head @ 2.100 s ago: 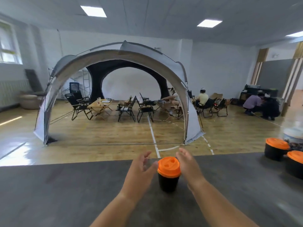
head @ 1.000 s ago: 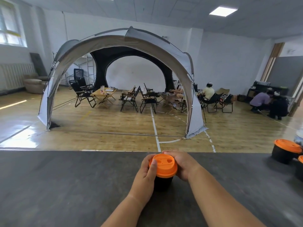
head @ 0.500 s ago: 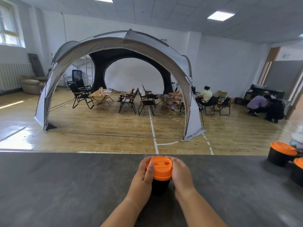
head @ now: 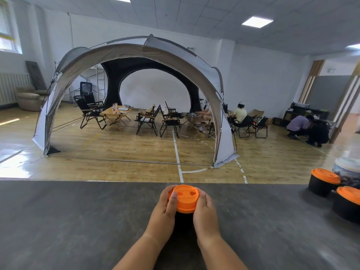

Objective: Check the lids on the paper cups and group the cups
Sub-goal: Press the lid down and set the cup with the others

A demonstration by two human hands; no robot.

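A black paper cup with an orange lid (head: 185, 198) stands upright on the dark grey table (head: 78, 221), near its far edge. My left hand (head: 163, 211) wraps the cup from the left with its thumb lying on the lid's rim. My right hand (head: 204, 213) grips it from the right, fingers curled behind. Most of the black cup body is hidden between my hands. Two more black cups with orange lids stand at the right: one farther back (head: 322, 182), one at the frame edge (head: 348, 202).
A printed white container (head: 348, 170) stands behind the two right-hand cups. Beyond the table's far edge lies a wooden floor with a large arched tent (head: 136, 55), folding chairs and several people.
My hands came in from either side of the cup and closed around it. Over the last half second the grip holds, with my left thumb resting on the lid.
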